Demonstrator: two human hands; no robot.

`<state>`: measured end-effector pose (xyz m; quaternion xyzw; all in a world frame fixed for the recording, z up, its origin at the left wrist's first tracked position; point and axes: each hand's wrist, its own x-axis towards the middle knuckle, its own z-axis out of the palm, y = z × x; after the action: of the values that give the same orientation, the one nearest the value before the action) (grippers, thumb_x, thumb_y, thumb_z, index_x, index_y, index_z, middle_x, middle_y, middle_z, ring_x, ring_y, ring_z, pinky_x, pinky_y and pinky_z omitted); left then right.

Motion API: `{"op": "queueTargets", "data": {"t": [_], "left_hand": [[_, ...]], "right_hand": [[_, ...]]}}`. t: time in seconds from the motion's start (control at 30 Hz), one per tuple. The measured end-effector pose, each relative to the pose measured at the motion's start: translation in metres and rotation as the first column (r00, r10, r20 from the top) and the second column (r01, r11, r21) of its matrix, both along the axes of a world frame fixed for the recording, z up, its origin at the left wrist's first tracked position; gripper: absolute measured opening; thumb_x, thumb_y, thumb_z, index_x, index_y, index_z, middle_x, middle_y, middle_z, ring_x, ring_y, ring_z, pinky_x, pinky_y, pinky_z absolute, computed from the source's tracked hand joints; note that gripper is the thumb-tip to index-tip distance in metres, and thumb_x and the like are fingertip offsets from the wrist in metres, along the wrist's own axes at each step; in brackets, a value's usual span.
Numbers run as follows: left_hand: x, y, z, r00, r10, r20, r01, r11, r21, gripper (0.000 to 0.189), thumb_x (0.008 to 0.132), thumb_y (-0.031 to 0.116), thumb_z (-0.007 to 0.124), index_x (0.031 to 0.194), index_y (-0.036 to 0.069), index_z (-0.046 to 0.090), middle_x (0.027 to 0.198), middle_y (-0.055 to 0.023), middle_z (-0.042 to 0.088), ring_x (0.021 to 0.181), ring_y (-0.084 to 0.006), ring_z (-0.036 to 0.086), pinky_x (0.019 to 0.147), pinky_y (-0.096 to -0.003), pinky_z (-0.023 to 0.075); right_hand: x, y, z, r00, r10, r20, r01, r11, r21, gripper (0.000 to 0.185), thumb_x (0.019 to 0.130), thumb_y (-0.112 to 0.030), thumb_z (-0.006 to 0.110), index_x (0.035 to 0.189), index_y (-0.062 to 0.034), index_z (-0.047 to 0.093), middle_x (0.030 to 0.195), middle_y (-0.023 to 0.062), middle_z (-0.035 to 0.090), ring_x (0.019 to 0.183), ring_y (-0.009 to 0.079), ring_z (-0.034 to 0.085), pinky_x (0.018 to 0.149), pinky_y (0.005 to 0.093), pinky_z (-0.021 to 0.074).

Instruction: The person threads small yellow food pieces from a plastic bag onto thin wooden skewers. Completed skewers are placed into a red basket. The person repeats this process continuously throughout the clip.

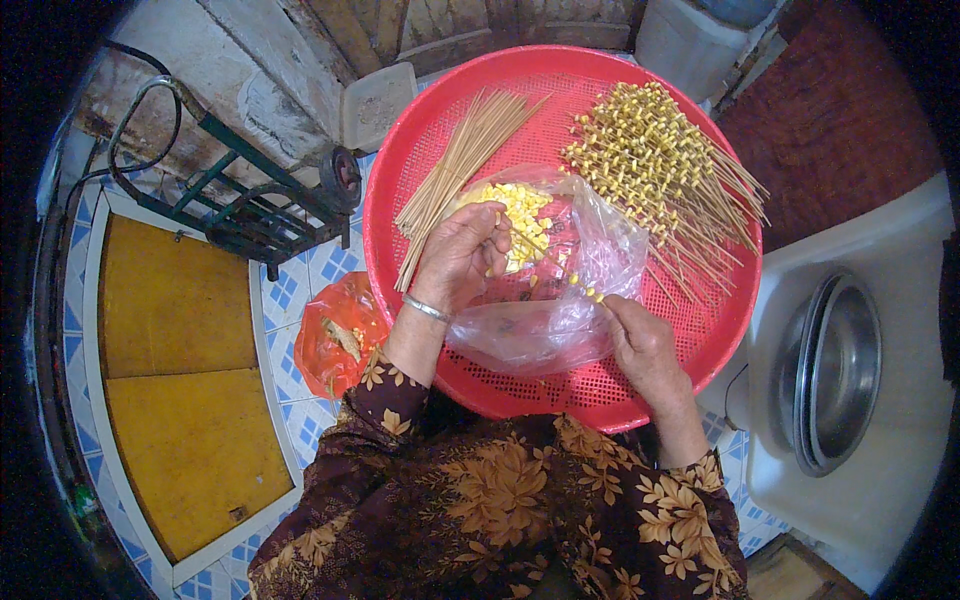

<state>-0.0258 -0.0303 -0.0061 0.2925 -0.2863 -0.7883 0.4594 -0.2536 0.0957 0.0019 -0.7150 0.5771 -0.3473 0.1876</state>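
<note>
My right hand (645, 345) grips a thin stick (551, 259) near a few yellow kernel-like pieces threaded on it. The stick slants up and left toward my left hand (469, 244), whose thumb and forefinger pinch a small yellow piece near its other end. Beneath lies a clear plastic bag (607, 240) with a heap of loose yellow pieces (517, 217). It rests in a round red mesh basket (559, 56). At the basket's upper left is a bundle of bare sticks (472, 157); at its upper right, a pile of sticks with yellow pieces (645, 157).
An orange plastic bag (337, 337) holding scraps sits on the tiled floor left of the basket. Farther left stands a hand truck (247, 180). Metal basins (840, 367) lie in a white sink or tub (900, 247) at the right. A shallow white tray (379, 105) is behind.
</note>
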Motion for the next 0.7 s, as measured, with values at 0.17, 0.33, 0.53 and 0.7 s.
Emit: {"op": "queueTargets", "data": {"t": [0.17, 0.33, 0.53, 0.7], "left_hand": [[-0.0003, 0.0014, 0.0001, 0.999, 0.015, 0.029, -0.016, 1.0, 0.015, 0.023, 0.091, 0.016, 0.055, 0.104, -0.003, 0.055, 0.08, -0.0076, 0.059, 0.063, -0.0128, 0.057, 0.048, -0.0231, 0.0476], [0.0018, -0.0001, -0.0006, 0.999, -0.031, 0.033, 0.032, 0.999, -0.021, 0.022, 0.091, 0.015, 0.055, 0.103, -0.004, 0.055, 0.077, -0.0076, 0.058, 0.06, -0.0132, 0.056, 0.049, -0.0238, 0.0473], [0.0035, -0.003, -0.0042, 0.996, -0.075, 0.043, 0.077, 0.995, -0.068, 0.022, 0.09, 0.014, 0.056, 0.1, -0.005, 0.056, 0.074, -0.0076, 0.059, 0.058, -0.0138, 0.056, 0.05, -0.0233, 0.0474], [0.0027, -0.0018, -0.0031, 0.994, -0.078, 0.078, 0.08, 0.997, -0.021, 0.022, 0.09, 0.016, 0.056, 0.098, -0.004, 0.057, 0.076, -0.0078, 0.06, 0.058, -0.0137, 0.057, 0.05, -0.0237, 0.0484]], "right_hand": [[-0.0006, 0.0002, -0.0003, 1.0, 0.005, 0.001, -0.005, 1.0, 0.012, 0.02, 0.084, -0.007, 0.056, 0.103, -0.0018, 0.06, 0.089, 0.0175, 0.063, 0.078, 0.0334, 0.063, 0.066, 0.0395, 0.0516], [-0.0007, 0.0, -0.0003, 1.0, 0.007, -0.012, -0.006, 1.0, 0.02, 0.019, 0.086, -0.009, 0.055, 0.103, -0.0014, 0.06, 0.088, 0.0175, 0.063, 0.077, 0.0337, 0.063, 0.066, 0.0398, 0.0514], [0.0, -0.0001, 0.0009, 1.0, -0.001, -0.024, 0.002, 1.0, 0.015, 0.019, 0.087, -0.012, 0.054, 0.103, -0.0016, 0.06, 0.087, 0.0173, 0.063, 0.075, 0.0339, 0.063, 0.064, 0.0403, 0.051], [-0.0017, 0.0008, 0.0013, 1.0, 0.011, -0.018, -0.01, 0.999, 0.051, 0.02, 0.087, -0.012, 0.054, 0.103, -0.0017, 0.06, 0.087, 0.0168, 0.063, 0.076, 0.0333, 0.063, 0.065, 0.0399, 0.0509]]}}
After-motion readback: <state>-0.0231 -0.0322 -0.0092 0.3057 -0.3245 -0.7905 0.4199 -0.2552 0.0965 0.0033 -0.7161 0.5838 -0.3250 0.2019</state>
